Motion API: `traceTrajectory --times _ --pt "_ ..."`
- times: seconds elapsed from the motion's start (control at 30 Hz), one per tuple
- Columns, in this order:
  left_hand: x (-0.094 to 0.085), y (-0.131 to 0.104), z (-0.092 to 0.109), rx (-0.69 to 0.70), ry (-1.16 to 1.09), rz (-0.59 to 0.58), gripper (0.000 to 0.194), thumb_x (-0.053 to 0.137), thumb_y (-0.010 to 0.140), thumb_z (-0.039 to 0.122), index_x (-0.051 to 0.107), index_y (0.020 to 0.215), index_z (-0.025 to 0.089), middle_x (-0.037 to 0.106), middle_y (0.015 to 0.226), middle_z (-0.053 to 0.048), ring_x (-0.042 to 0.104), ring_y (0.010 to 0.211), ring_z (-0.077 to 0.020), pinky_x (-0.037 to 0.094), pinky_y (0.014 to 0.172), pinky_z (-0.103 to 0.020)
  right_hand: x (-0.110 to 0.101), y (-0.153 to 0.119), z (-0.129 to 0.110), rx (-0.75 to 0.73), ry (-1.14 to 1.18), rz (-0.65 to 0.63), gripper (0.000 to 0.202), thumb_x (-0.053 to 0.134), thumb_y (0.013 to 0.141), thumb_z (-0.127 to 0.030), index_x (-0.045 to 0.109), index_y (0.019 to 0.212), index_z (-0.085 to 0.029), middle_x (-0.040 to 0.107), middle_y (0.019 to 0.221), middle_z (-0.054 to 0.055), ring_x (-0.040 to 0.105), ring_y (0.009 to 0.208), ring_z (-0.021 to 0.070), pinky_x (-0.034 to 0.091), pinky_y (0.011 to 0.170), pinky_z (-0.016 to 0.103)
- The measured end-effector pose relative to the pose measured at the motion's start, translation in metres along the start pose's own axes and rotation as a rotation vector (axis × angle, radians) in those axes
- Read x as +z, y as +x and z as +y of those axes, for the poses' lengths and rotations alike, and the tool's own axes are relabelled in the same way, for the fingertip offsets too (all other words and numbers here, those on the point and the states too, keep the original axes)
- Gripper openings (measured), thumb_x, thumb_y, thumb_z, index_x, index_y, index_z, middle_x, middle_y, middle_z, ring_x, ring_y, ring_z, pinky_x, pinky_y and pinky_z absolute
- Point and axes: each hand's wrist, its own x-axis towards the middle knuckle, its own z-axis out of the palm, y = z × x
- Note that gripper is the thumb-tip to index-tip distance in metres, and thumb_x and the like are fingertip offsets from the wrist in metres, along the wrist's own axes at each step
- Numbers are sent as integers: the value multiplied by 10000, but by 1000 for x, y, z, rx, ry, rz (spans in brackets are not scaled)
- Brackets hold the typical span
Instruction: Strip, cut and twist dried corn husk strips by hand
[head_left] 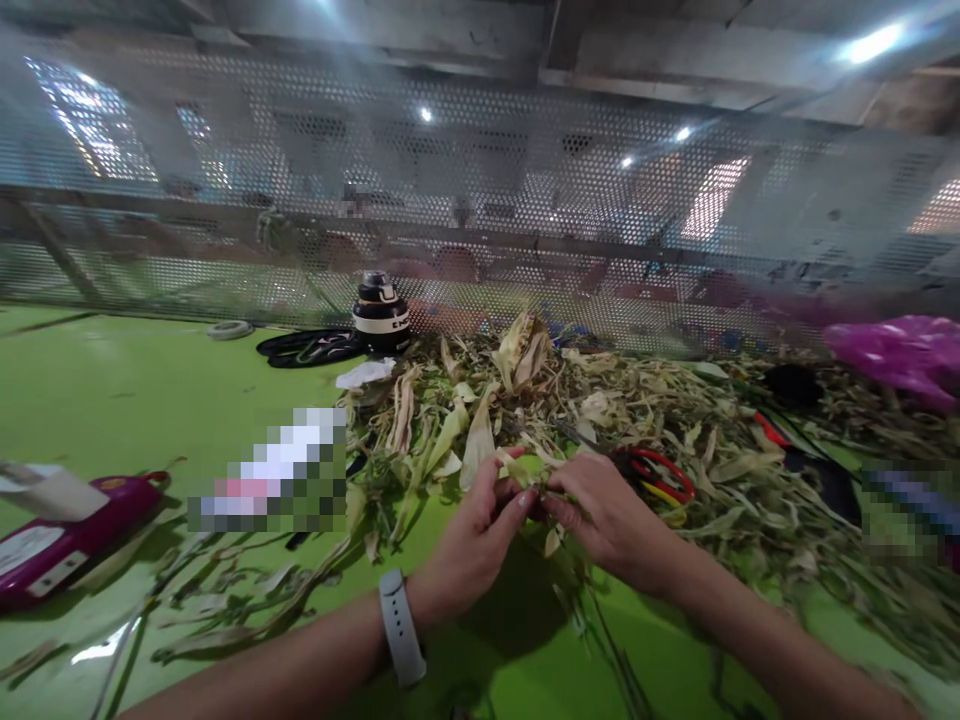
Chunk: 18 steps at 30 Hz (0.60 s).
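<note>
Just above the green table (pixel 525 640), my left hand (pixel 480 530) and my right hand (pixel 604 512) meet at the fingertips. Both are closed in a pinch on one small plant piece (pixel 531 468) with pale yellow-green leaves. My fingers cover most of it. Thin green stems (pixel 600 620) trail below my right hand; whether they join the pinched piece I cannot make out. Behind my hands spreads a heap of dried leaves and stalks (pixel 637 400). Red-handled scissors (pixel 664 475) lie in it, close to the right of my right hand.
A perforated metal screen (pixel 480 200) rises behind the table. A black and white bottle (pixel 381 315) stands beside a coiled black cable (pixel 307 347). At left are a maroon power strip (pixel 75 540) and a blurred-out flat object (pixel 274 470). A pink plastic bag (pixel 896 350) sits far right.
</note>
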Motion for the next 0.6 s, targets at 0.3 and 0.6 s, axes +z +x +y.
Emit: traceTrajectory --times 0.3,0.6 --pt "-8 7 -5 -81 -80 -31 328 649 746 368 504 971 179 597 712 17 550 688 -122 430 706 -263 12 -2 10 -130 -83 43 232 367 926 -183 547 781 -159 569 710 39 458 680 166 318 673 291" --pt "-22 13 -6 -388 -270 -109 289 740 661 349 589 766 126 640 715 -12 528 541 -67 420 551 -198 8 -3 6 -207 -242 73 233 360 866 -61 540 749 -151 525 658 28 391 633 159 299 711 302"
